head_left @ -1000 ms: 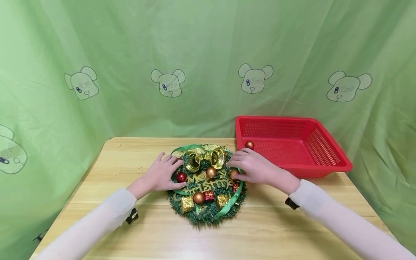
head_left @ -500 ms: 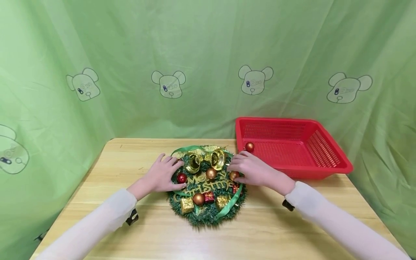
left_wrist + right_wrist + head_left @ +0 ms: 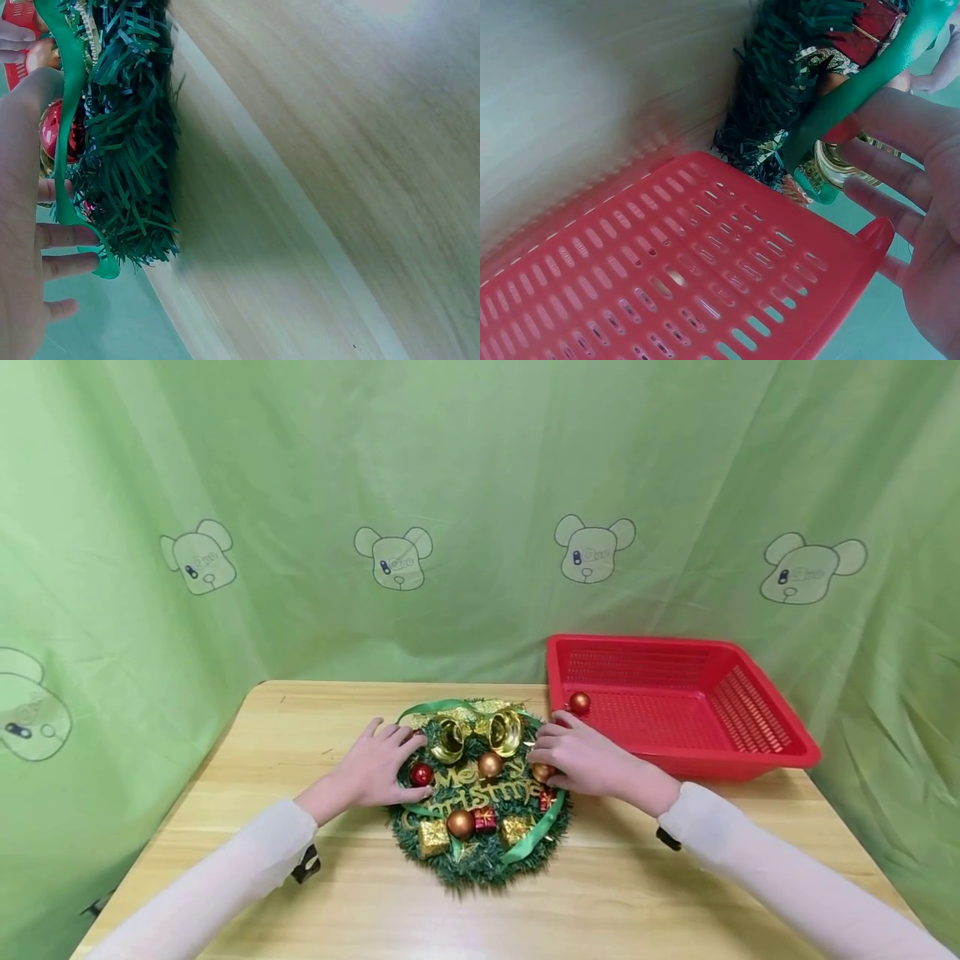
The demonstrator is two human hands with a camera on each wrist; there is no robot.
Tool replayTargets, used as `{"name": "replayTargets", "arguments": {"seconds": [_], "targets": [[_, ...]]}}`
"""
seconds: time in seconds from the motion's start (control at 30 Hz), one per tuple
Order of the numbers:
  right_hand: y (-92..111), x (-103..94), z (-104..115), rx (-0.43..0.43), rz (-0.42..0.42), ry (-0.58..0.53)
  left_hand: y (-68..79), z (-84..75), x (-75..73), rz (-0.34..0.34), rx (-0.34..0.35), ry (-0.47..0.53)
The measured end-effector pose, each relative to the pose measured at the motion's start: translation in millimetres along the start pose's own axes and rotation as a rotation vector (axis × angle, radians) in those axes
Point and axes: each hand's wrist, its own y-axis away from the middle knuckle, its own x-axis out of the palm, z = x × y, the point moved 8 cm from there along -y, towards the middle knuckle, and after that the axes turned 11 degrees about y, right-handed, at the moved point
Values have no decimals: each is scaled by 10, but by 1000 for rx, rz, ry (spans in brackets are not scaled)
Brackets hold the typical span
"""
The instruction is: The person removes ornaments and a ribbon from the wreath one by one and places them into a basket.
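Observation:
A round Christmas wreath of green tinsel lies on the table, with gold "Merry Christmas" lettering, two gold bells and a green ribbon. My left hand rests at its left side, fingers spread, a shiny red bauble between thumb and forefinger but apart from them. In the left wrist view the fingers extend past the ribbon. At the wreath's right side, my right hand pinches a copper bauble between thumb and fingers; the hand partly hides it.
A red plastic basket stands behind and right of the wreath, its near left corner close to my right hand. Inside lies another copper bauble. Green printed cloth hangs behind the wooden table.
My right hand has shifted slightly around the copper bauble, with its fingers lower over it. The left hand keeps its place, and the whole view has moved a little.

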Motion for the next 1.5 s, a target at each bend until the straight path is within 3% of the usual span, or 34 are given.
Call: {"name": "replayTargets", "arguments": {"seconds": [0.43, 1.0, 1.3, 1.5], "targets": [[-14, 72, 25, -1, 29, -1, 4, -2, -3, 6, -2, 0], [-58, -20, 39, -14, 26, -10, 8, -12, 8, -3, 4, 2], [-119, -232, 67, -41, -127, -39, 20, -25, 28, 6, 2, 12], [-173, -351, 12, -20, -162, -77, 4, -18, 0, 0, 3, -1]]}}
